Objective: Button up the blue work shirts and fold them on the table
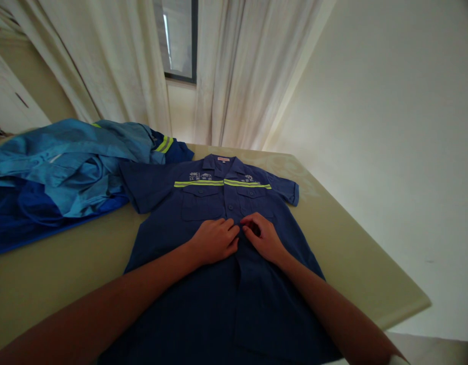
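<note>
A dark blue short-sleeved work shirt [203,304] lies face up, its collar pointing away from me. Yellow-green reflective bands cross its chest above two flap pockets, and a button [230,207] shows on the front placket. Both hands meet at that placket, below the pockets. My left hand [216,240] has its fingers curled and pinching the cloth edge. Close beside it, the thumb and forefinger of my right hand [262,235] are drawn together on the other side of the opening. Below the hands the shirt front hangs apart. Any button between the fingertips is hidden.
A heap of light blue clothing [78,167] with reflective trim lies at the left, on a bright blue cloth or bag [25,218]. The yellowish tabletop [344,263] ends in an edge at the right, near a white wall. Curtains [116,61] and a window stand behind.
</note>
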A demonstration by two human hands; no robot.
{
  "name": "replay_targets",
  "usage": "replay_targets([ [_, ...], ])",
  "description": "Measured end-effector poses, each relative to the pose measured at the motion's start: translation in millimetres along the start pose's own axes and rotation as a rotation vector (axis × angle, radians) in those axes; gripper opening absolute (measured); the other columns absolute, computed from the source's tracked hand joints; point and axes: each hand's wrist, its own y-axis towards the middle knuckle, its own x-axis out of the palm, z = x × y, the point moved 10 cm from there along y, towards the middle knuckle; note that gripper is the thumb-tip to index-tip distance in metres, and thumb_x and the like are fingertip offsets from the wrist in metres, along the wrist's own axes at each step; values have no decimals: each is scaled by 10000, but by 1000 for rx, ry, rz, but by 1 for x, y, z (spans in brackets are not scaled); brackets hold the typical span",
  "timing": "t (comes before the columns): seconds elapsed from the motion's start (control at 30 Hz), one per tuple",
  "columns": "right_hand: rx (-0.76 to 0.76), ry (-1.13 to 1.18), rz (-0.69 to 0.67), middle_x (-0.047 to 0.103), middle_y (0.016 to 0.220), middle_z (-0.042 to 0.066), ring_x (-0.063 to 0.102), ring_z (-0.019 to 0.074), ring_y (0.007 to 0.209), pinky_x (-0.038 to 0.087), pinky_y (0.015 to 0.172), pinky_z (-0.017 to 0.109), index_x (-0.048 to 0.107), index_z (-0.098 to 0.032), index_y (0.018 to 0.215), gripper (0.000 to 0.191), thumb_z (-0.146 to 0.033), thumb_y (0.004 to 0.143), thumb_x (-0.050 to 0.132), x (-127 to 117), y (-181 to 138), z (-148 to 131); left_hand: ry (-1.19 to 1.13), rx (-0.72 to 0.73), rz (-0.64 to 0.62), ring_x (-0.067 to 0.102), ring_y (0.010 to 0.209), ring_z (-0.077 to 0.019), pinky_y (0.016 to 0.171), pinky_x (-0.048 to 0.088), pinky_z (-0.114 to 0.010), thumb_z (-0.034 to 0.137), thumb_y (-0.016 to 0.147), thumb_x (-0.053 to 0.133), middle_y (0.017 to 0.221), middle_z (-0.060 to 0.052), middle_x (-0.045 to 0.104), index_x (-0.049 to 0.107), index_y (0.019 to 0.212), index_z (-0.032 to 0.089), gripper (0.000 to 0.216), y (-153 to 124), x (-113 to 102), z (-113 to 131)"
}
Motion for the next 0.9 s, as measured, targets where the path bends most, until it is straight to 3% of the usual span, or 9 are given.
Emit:
replay_targets([
  [0.1, -97, -93, 17, 695, 1157, 100, 654, 236, 1086, 533, 978, 405, 695, -220, 1168, 218, -245, 976, 594, 0, -1, -8, -16, -30, -11, 671, 915, -249, 717, 518, -359, 342, 1019, 477, 1040, -111, 694, 678, 1076, 203, 251, 1, 0, -3],
  [0.2, -118, -198, -9, 628, 1419, 122, 552, 275, 1349, 411, 1173, 501, 670, -244, 1316, 322, -273, 1012, 570, 4, -3, -8, -29, -60, -25, 670, 924, -251, 732, 521, -358, 329, 1022, 464, 1037, -108, 697, 684, 1077, 202, 261, 2, 2, -7],
  [0.3, -90, -280, -77, 555, 1554, 113, 496, 278, 1441, 356, 1215, 533, 630, -263, 1422, 395, -288, 1043, 524, 12, -4, -2, -41, -81, -25, 667, 954, -251, 770, 520, -357, 366, 1043, 450, 1031, -108, 695, 688, 1065, 207, 287, 2, 5, -9],
  [0.5, -85, -349, -163, 537, 1590, 101, 476, 253, 1486, 351, 1232, 512, 595, -253, 1484, 459, -259, 1039, 485, 21, -3, 3, -65, -111, -9, 637, 1080, -282, 940, 493, -433, 496, 1083, 373, 1129, -120, 694, 665, 1158, 202, 421, 0, -5, -17],
  [0.6, -89, -390, -193, 466, 1646, 90, 425, 261, 1527, 316, 1256, 527, 534, -260, 1546, 532, -245, 1015, 497, 24, -3, 3, -3, -301, 10, 574, 1246, -344, 1051, 428, -542, 551, 1077, 338, 1326, -164, 653, 657, 1259, 208, 502, -9, -12, -58],
  [0.7, -97, -433, -217, 401, 1686, 77, 380, 269, 1556, 278, 1275, 540, 475, -266, 1591, 587, -249, 1004, 499, 28, 3, 4, 33, -509, -19, 377, 1482, -434, 1146, 278, -694, 640, 1039, 354, 1633, -195, 435, 543, 1502, 249, 634, -22, -3, -113],
  [0.8, -109, -453, -233, 385, 1694, 80, 370, 271, 1561, 274, 1276, 534, 465, -262, 1598, 599, -260, 1000, 503, 29, 21, 12, -4, -545, -59, 237, 1580, -418, 1198, 181, -707, 697, 1024, 290, 1748, -144, 252, 394, 1629, 315, 723, -18, 14, -151],
  [0.9, -111, -450, -232, 422, 1674, 93, 396, 267, 1542, 292, 1262, 521, 499, -255, 1570, 574, -258, 996, 515, 25, 50, 22, -16, -529, -52, 219, 1597, -397, 1227, 161, -675, 710, 1018, 260, 1757, -125, 234, 365, 1648, 322, 747, -1, 19, -172],
])
